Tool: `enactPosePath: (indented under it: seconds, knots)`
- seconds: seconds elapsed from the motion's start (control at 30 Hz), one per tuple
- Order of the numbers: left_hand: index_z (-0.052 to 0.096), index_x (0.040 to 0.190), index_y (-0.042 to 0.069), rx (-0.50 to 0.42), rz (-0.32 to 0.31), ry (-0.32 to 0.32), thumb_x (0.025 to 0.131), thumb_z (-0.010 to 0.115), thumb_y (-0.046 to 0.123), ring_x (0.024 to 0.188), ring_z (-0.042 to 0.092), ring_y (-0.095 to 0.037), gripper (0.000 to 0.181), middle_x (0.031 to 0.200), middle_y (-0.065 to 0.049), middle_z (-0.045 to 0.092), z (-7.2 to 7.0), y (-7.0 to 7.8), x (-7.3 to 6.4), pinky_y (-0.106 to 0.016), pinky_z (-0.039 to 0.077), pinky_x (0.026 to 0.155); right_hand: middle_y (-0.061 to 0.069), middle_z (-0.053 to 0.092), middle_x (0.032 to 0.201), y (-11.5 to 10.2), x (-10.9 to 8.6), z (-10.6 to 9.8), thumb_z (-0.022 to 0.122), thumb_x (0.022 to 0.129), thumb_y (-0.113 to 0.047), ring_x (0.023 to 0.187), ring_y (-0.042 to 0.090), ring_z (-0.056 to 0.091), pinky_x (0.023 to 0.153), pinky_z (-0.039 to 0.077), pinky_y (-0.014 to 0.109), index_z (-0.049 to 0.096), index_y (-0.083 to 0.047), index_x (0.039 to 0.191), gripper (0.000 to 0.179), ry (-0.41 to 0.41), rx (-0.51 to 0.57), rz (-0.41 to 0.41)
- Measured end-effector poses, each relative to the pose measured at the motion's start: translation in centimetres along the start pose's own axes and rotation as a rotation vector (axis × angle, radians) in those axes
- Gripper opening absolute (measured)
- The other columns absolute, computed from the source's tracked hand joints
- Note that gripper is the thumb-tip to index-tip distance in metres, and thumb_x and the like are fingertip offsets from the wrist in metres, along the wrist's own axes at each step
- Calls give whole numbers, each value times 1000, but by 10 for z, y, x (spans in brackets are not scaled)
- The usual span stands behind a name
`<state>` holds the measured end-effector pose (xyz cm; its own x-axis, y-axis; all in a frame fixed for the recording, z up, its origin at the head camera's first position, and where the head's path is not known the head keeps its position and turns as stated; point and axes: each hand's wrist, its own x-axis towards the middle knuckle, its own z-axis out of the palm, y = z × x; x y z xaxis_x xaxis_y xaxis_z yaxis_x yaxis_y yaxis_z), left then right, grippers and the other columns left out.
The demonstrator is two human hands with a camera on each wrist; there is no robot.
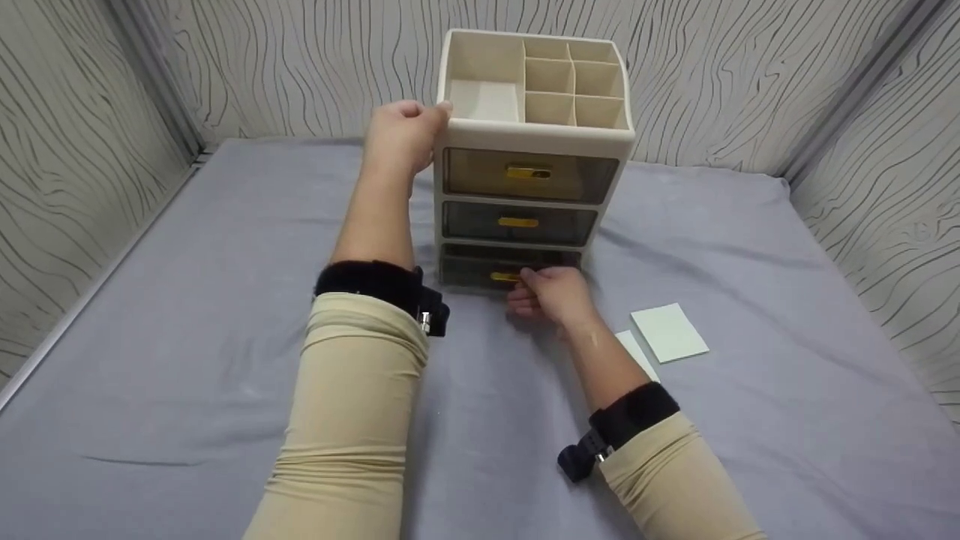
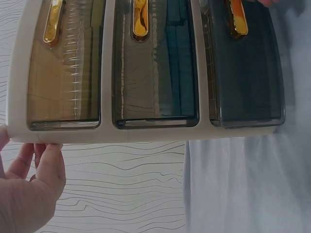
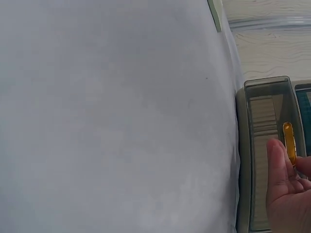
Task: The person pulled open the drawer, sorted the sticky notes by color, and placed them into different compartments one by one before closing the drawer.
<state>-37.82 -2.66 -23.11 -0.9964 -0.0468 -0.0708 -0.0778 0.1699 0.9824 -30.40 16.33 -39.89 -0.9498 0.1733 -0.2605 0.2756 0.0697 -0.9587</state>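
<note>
A cream desktop drawer organizer [image 1: 537, 133] stands upright at the back of the table, with three smoky see-through drawers. My left hand [image 1: 401, 139] grips its upper left edge, thumb at the top rim and fingers against the side wall. Low on the front, my right hand [image 1: 559, 296] pinches the gold handle [image 3: 289, 138] of the bottom drawer [image 2: 252, 82]. That drawer juts slightly forward of the two above it. The middle drawer [image 2: 155, 77] and the top drawer [image 2: 65, 82] sit flush with the frame. Part of the bottom drawer is hidden behind my right hand.
Two pale green square pads lie right of the organizer; the nearer pad [image 1: 636, 352] is partly covered by my right forearm, the other pad [image 1: 670, 332] lies beside it. Divided compartments [image 1: 550, 77] form the organizer's top. A grey cloth [image 1: 225, 360] covers the table; patterned walls [image 1: 300, 67] stand around it.
</note>
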Motion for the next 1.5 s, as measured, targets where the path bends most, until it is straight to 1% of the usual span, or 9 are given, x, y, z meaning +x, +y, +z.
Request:
enactPosePath:
  seconds: [0.2,0.37,0.53,0.63,0.77,0.93,1.13,1.27,1.5]
  knots:
    - [57,76,10,14,9,-3,88,60,34,80,47,-12,27,96,-2,54,-1,0,0,-22,41,64,15,68,78,6,-13,0,50,95,-18,66,19,67,61,54,30,60,13,99,32,-17,-8,7]
    - [56,74,10,17,18,-4,88,60,34,77,47,-12,28,89,-2,52,0,1,-1,-22,41,64,16,68,80,9,-23,0,52,94,-19,68,21,68,62,54,31,63,9,95,29,-8,-24,9]
    - [56,75,10,17,8,-2,88,59,35,85,48,-13,28,95,-3,53,-1,1,0,-23,43,69,16,68,78,13,-29,1,52,94,-18,67,21,68,61,54,32,63,9,93,29,-4,-36,-11]
    - [56,76,11,21,4,0,88,59,35,87,49,-13,27,97,-3,54,-1,2,0,-24,43,69,17,68,76,15,-32,2,51,94,-16,65,21,67,59,54,31,61,13,94,31,-19,-23,-35]
    - [56,78,11,33,2,4,88,59,35,89,49,-14,26,99,-3,54,-1,2,0,-24,44,70,19,67,75,18,-36,2,51,94,-14,64,22,67,58,54,31,60,16,93,31,-21,-16,-55]
    - [57,79,11,19,-7,3,87,60,34,92,50,-14,25,103,-3,54,0,2,0,-25,45,73,20,67,76,20,-40,1,51,94,-14,64,22,67,57,54,31,61,15,91,30,-14,-32,-54]
    - [55,75,11,14,-3,8,87,60,33,87,49,-14,26,99,-4,54,-1,2,1,-24,44,69,20,67,77,23,-44,0,50,94,-14,64,22,67,58,54,31,61,14,90,30,-31,-42,-44]
    - [55,75,11,8,-6,5,87,61,33,90,49,-14,26,103,-4,54,-1,3,1,-24,45,70,19,67,76,23,-46,-1,52,94,-14,64,22,67,58,54,31,63,12,89,29,-23,-51,-39]
    - [55,75,11,12,0,6,87,60,33,91,50,-15,26,104,-4,55,0,2,0,-24,45,71,19,67,75,24,-47,-1,52,94,-15,64,22,67,58,54,31,63,10,87,29,-20,-64,-33]
